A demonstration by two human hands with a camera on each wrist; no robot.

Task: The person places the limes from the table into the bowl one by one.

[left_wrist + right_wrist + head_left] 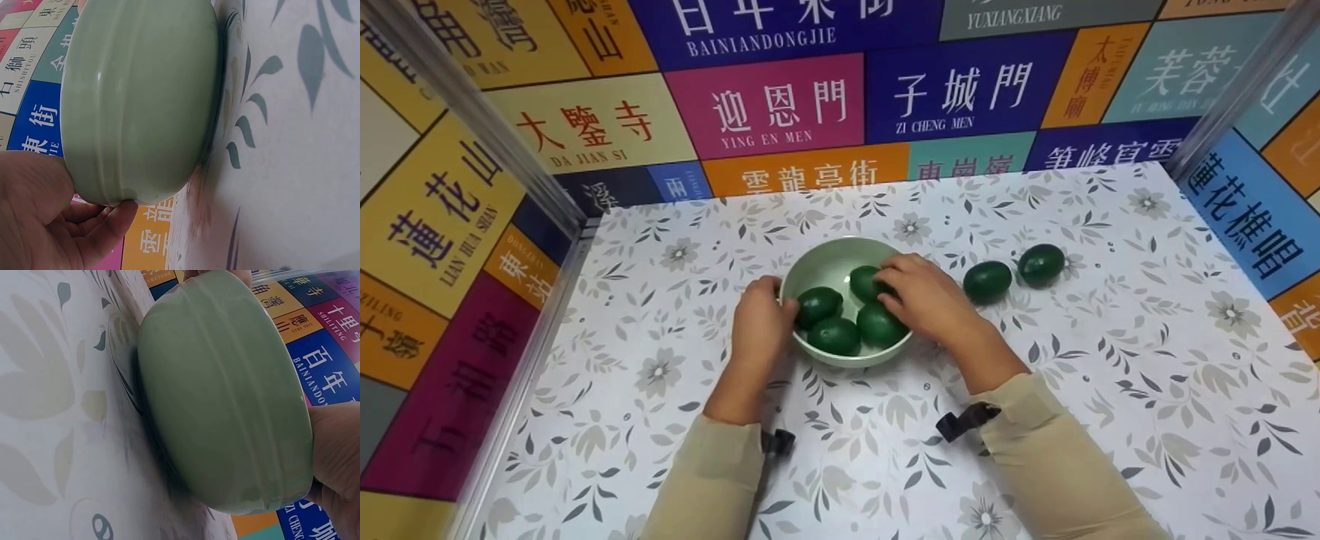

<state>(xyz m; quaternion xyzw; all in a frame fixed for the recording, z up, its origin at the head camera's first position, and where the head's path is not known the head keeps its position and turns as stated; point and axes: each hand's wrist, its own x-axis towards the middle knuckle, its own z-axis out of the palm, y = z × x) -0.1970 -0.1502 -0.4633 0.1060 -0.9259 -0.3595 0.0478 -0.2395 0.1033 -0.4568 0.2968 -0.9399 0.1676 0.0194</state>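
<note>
A pale green bowl (847,358) stands on the table with several glossy dark green limes in it. My left hand (759,326) grips the bowl's left side, thumb over the rim and fingers along the outer wall, as the left wrist view also shows at the bowl (140,101). Over the right rim reaches my right hand (926,298), its fingers and thumb curled at the back lime (864,283), whose right side they cover. Another lime (879,325) lies just below that thumb. In the right wrist view the bowl (225,399) hides the right fingertips.
Two more limes, a nearer one (988,283) and a farther one (1041,265), lie side by side on the table right of the bowl. A floral cloth (660,442) covers the table. Upright panels (780,101) with colourful lettering border its back and sides.
</note>
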